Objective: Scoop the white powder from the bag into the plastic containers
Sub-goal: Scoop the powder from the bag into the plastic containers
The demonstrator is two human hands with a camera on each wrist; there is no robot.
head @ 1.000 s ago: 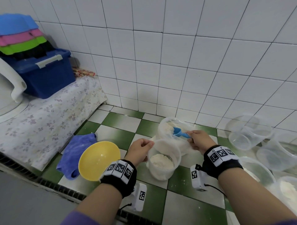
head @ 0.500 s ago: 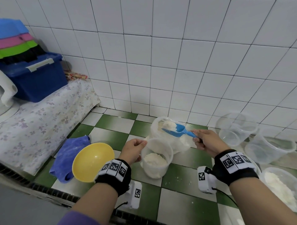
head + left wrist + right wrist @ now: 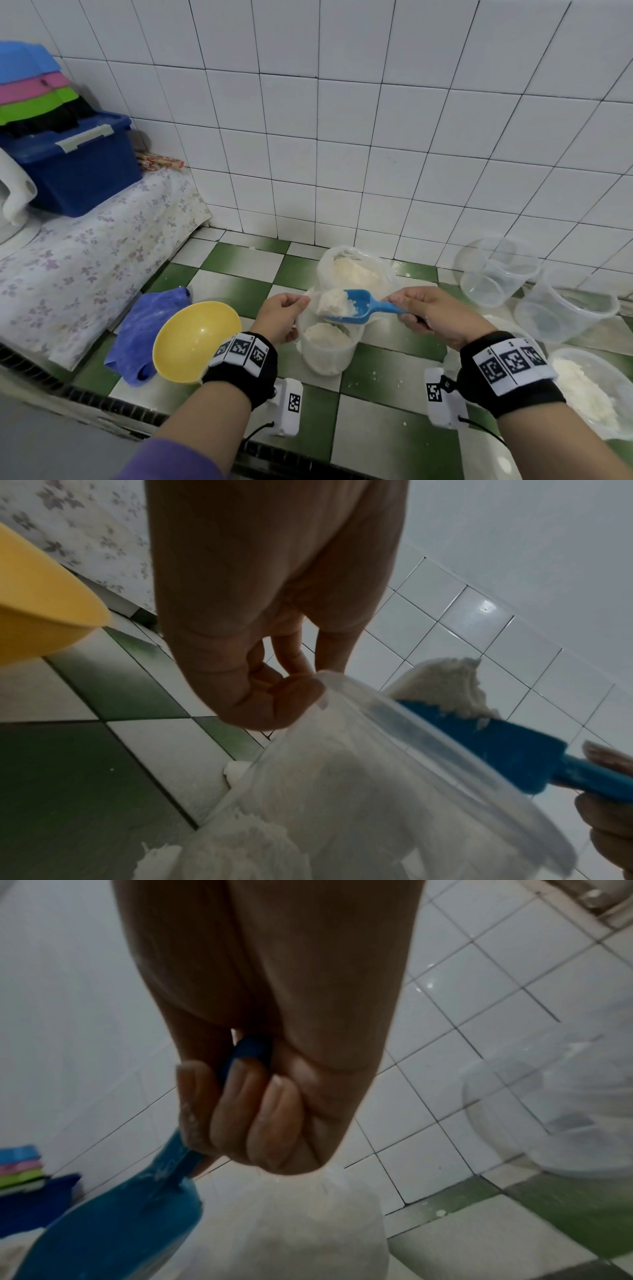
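Note:
My right hand (image 3: 432,317) grips the handle of a blue scoop (image 3: 359,306) heaped with white powder, held just above a clear plastic container (image 3: 327,353) partly filled with powder. My left hand (image 3: 281,317) pinches that container's left rim (image 3: 329,680). Behind it stands the open plastic bag (image 3: 352,270) of white powder. In the right wrist view my curled fingers (image 3: 260,1110) wrap the scoop handle (image 3: 251,1049), with the bag (image 3: 294,1231) below.
A yellow bowl (image 3: 193,339) and blue cloth (image 3: 144,329) lie left of the container. Two empty clear containers (image 3: 496,270) (image 3: 565,308) stand at the right by the tiled wall; another with powder (image 3: 589,383) sits at the right edge. A blue bin (image 3: 78,168) sits far left.
The right hand lifted the loaded scoop out of the bag and carried it toward me, over the container. The left hand kept its hold on the rim.

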